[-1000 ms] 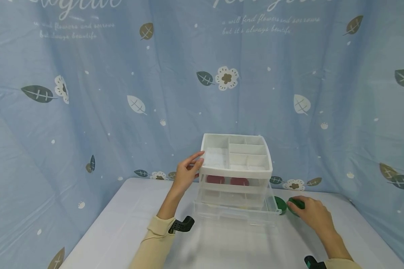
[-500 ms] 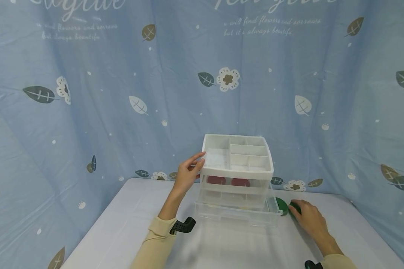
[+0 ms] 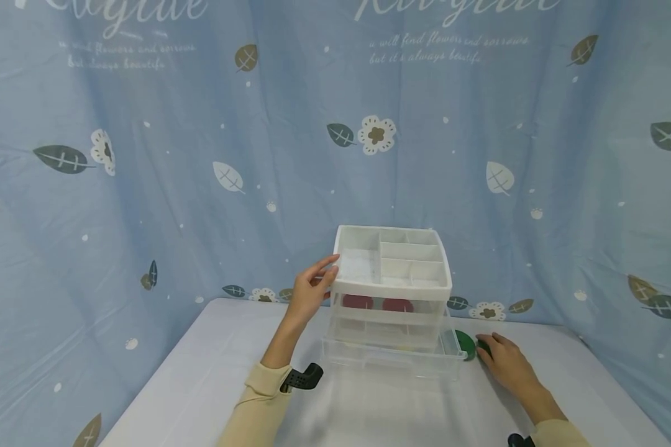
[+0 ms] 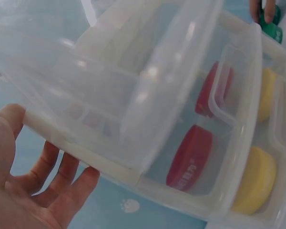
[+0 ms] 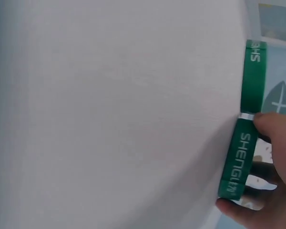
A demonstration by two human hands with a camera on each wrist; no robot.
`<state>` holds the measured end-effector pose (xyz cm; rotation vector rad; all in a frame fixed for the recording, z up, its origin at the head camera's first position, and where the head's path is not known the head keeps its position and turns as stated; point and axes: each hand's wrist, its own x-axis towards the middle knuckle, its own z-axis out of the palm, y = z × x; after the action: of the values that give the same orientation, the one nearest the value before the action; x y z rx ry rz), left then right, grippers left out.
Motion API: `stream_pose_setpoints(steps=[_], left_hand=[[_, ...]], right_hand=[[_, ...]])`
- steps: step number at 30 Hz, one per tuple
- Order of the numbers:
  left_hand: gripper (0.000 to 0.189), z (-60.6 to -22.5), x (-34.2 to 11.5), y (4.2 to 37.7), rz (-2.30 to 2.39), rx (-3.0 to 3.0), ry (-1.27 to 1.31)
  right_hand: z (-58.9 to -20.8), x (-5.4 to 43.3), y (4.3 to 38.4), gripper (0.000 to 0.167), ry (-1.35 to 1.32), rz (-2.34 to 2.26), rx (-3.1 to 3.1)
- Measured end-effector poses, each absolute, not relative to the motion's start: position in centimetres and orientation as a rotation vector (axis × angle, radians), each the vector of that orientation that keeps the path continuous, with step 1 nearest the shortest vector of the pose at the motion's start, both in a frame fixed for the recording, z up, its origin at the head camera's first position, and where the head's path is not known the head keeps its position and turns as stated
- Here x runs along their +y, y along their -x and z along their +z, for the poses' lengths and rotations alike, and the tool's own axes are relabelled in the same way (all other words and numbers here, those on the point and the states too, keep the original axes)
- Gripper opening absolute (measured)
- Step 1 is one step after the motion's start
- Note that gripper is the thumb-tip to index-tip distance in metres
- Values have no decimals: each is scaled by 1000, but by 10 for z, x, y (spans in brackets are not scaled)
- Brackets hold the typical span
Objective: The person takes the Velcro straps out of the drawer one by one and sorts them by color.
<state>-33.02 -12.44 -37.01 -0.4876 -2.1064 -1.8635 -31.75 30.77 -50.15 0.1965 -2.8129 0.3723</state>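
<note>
My left hand (image 3: 309, 290) touches the left side and top rim of a white plastic drawer organizer (image 3: 391, 290). In the left wrist view its thumb and fingertips lie along the organizer's pale edge. Through the clear drawers, two red discs (image 4: 190, 157) and two yellow discs (image 4: 255, 181) show. My right hand (image 3: 509, 363) holds a green disc (image 5: 237, 162) on edge between thumb and fingers, with lettering on its rim. A second green disc (image 5: 253, 78) stands end to end with it, beside the organizer's right side.
The organizer's bottom clear drawer (image 3: 388, 358) is pulled out toward me. Its top tray (image 3: 360, 264) is split into several compartments. A white tabletop (image 3: 391, 410) lies in front, and a blue printed curtain (image 3: 291, 124) hangs behind.
My right hand has moved slightly left and turned, bringing its green disc up closer to the other one. The left hand and the organizer have stayed in place.
</note>
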Motion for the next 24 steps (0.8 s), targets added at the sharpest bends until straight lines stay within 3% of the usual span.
stream_pose_setpoints(steps=[17, 24], left_hand=[[39, -351, -123, 310, -1861, -2154, 519], [38, -368, -125, 329, -1855, -2135, 497]], right_hand=[[-500, 305, 311, 43, -157, 377, -2902], [-492, 305, 310, 44, -199, 304, -2937]])
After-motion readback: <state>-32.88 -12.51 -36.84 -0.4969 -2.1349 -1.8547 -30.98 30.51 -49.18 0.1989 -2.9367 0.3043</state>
